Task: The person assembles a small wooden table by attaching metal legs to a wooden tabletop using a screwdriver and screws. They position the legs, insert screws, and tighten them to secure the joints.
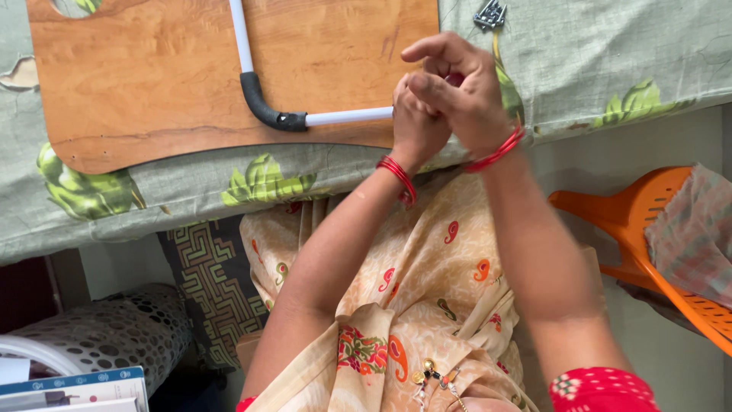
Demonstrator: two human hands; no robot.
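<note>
Seen from above, a person's two hands meet at the edge of a bed covered with a grey-green sheet [610, 53] printed with leafy green shapes. The left hand [415, 122] is curled shut, its fingers tucked under the right hand [461, 88], which closes over it from above with its forefinger bent outward. Something small and reddish shows between the fingers, too hidden to identify; whether either hand grips it cannot be told. Red bangles [400, 177] ring both wrists.

Just beside the hands, touching the left knuckles, lies a white tube frame [343, 117] with a black corner joint [263, 109]. It rests on a wooden lap board [145, 76], which lies flat on the sheet. A small dark metal clip [490, 14] sits on the sheet beyond the hands.

At the right, an orange perforated plastic basket [648, 221] holds a checked cloth [698, 233]. At the lower left stands a grey plastic basket with round holes [114, 332]; its contents cannot be seen.
</note>
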